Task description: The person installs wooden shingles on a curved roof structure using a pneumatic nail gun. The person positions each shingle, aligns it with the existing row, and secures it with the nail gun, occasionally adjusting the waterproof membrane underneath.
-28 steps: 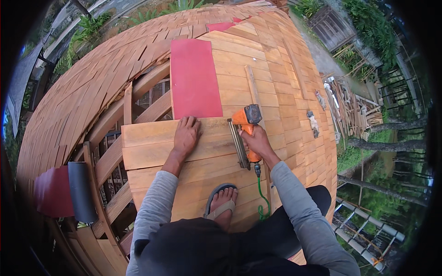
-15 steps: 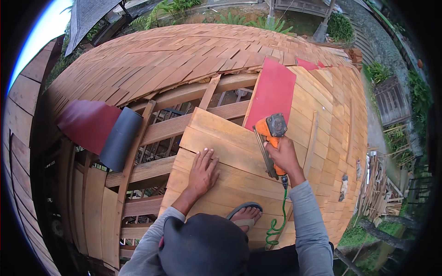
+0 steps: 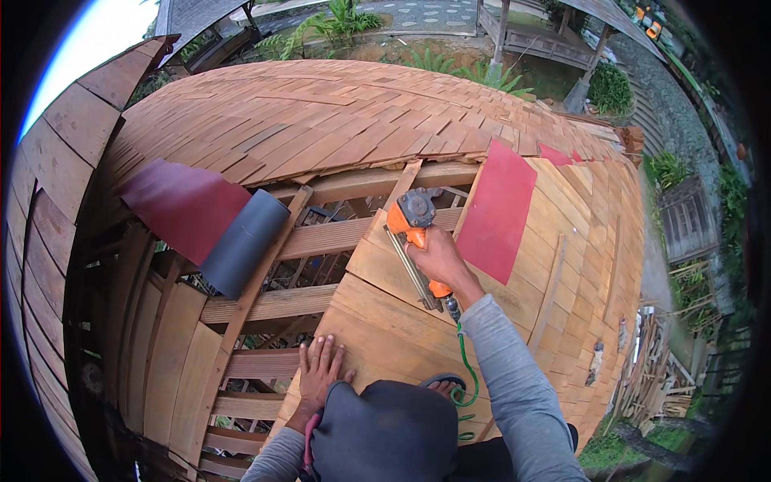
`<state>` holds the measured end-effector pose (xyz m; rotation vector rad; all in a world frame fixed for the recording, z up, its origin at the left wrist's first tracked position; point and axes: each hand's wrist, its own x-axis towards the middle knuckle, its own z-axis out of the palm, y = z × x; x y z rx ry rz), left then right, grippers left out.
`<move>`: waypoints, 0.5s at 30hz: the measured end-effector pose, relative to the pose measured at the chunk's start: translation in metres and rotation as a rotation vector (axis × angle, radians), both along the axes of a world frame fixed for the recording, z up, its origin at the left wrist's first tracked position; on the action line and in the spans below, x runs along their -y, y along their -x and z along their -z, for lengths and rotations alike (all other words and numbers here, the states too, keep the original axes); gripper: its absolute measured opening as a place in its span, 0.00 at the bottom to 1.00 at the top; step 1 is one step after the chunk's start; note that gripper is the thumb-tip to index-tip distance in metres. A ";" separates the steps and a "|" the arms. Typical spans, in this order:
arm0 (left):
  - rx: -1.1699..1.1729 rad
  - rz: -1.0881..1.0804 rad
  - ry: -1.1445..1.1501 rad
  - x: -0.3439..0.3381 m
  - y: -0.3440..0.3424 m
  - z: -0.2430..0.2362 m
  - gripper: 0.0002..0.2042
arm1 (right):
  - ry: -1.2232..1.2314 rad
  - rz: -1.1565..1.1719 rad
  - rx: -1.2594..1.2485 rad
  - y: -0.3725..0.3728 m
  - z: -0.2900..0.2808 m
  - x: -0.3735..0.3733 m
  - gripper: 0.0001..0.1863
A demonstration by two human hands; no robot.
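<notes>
My right hand (image 3: 440, 259) is wrapped round the grip of an orange and black nail gun (image 3: 408, 218). The gun is over the far left part of the pale wooden boards (image 3: 393, 325), its slim magazine slanting toward me. Whether its nose touches the wood is hidden. A coiled green air hose (image 3: 463, 353) runs from the handle's end back past my sandalled foot (image 3: 443, 386). My left hand (image 3: 323, 371) lies flat with fingers spread at the boards' left edge, next to the open framing. Beyond the gun, a red sheet (image 3: 499, 221) covers a strip of the deck.
Open gaps show between bare beams (image 3: 273, 304) on the left. A roll of dark red and grey sheeting (image 3: 245, 245) rests across them. Brown shingles (image 3: 321, 120) cover the far roof. A loose batten (image 3: 548, 291) lies on the right boards. The roof drops away at right toward stacked timber (image 3: 654, 369).
The nail gun has moved left in my right hand, from beside the red sheet to the far left board. My left hand has slid nearer me, to the boards' left edge. The view has shifted.
</notes>
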<state>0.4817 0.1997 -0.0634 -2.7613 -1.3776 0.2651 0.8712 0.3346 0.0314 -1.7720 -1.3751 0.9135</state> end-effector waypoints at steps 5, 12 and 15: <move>0.029 0.011 -0.026 0.001 0.001 -0.003 0.37 | -0.014 -0.023 0.014 0.021 0.004 0.019 0.20; 0.426 0.045 0.076 -0.006 0.011 -0.017 0.37 | -0.170 0.009 0.104 0.007 0.005 0.074 0.14; 0.496 -0.151 -0.232 -0.001 0.059 -0.048 0.40 | -0.106 0.082 -0.145 -0.023 -0.009 0.159 0.11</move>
